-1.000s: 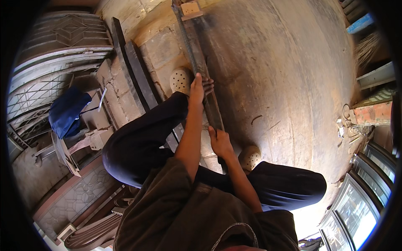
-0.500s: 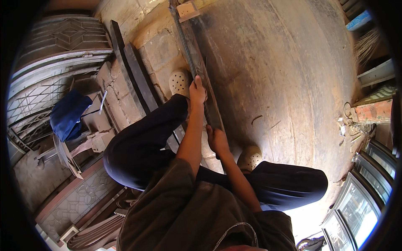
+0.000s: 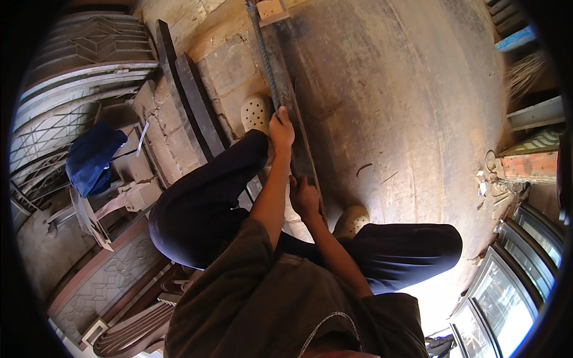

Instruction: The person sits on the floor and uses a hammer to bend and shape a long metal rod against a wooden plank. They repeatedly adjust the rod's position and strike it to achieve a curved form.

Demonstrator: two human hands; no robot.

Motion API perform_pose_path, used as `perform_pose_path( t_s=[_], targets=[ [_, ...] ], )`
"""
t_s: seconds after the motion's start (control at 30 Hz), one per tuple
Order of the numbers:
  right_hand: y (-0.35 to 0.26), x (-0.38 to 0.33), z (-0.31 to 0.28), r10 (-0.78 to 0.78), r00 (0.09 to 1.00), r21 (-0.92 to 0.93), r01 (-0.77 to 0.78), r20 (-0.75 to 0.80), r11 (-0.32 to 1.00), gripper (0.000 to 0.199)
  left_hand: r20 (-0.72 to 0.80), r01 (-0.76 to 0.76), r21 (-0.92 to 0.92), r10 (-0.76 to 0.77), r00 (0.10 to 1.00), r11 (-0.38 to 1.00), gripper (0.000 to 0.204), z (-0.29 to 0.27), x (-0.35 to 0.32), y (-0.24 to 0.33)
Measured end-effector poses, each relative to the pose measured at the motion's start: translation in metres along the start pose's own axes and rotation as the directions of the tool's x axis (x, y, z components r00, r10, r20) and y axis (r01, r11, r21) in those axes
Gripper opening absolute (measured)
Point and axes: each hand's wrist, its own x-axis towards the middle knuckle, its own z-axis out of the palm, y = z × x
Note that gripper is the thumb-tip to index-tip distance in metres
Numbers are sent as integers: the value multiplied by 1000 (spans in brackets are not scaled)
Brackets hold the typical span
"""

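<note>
While the person is squatting over a long dark metal bar that is lying on the concrete floor and running from between the knees toward the far wall, both hands are working along it. The left hand is reaching farther out and is closing around a thin ribbed steel rod that is lying along the bar's left edge, fingers wrapped over the top. The right hand is sitting nearer the body, pressing down on or gripping the near part of the bar; whether its fingers are curling fully round the edge I cannot tell, since the wrist is covering them. A small wooden block is sitting at the far end of the rod. To do this well, I judge that the near hand should be keeping the bar pinned flat so it is not rocking, while the far hand is keeping the rod straight along the edge rather than letting it roll off to the left. Feet in pale perforated clogs are planted either side, and keeping them wide apart is helping balance. Dark flat strips are leaning near the brick ledge on the left, well apart from the hands, as is a blue cloth.
</note>
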Motion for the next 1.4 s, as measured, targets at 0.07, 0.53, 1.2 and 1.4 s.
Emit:
perform_pose_path(
  t_s=[0.07, 0.53, 1.2, 1.4],
  targets=[
    [-5, 0, 4, 0, 1000, 29, 0, 14, 1000, 38, -9, 13, 35, -13, 1000, 999, 64, -5, 4, -10],
    [16, 13, 3, -73, 993, -334, 38, -96, 942, 49, -132, -59, -29, 55, 990, 998, 56, 17, -1, -17],
    [-14, 8, -25, 168, 986, -56, -168, -1, 984, 33, -55, -89, -276, 77, 996, 957, 47, 12, -2, -13],
    [-25, 6, -40, 154, 988, -4, -154, 0, 988, 33, 217, 198, -514, -97, 971, 835, 39, -1, -1, 15]
  ],
)
